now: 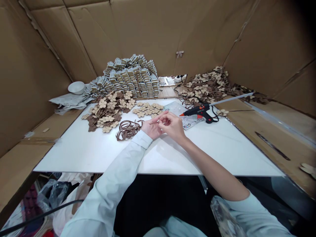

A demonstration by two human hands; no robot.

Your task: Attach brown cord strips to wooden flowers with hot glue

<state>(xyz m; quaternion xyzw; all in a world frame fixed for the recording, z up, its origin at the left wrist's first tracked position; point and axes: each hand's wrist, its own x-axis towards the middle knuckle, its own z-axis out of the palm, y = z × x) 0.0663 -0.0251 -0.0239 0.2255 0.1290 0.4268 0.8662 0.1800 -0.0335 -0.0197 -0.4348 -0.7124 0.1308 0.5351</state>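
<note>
My left hand (153, 127) is held palm up over the middle of the white table (158, 158), its fingers stretched out. Fingers curled into a pinch, my right hand (173, 126) meets the left palm; whatever it pinches is too small to make out. Beside my left wrist lies a bundle of brown striped ribbon (127, 130). Just beyond the hands is a patch of beige flower cutouts (146, 109). To the right, a black and orange glue gun (198, 112) with a long glue stick in its back rests on a clear plastic sheet (189, 124).
Brown and beige flower pieces (108, 110) are heaped at the left. Behind them rises a stack of small wrapped packets (134, 79), with a white bowl (76, 87) nearby. Another heap of flowers with ribbons (207, 84) fills the back right. Cardboard walls (158, 36) enclose the table.
</note>
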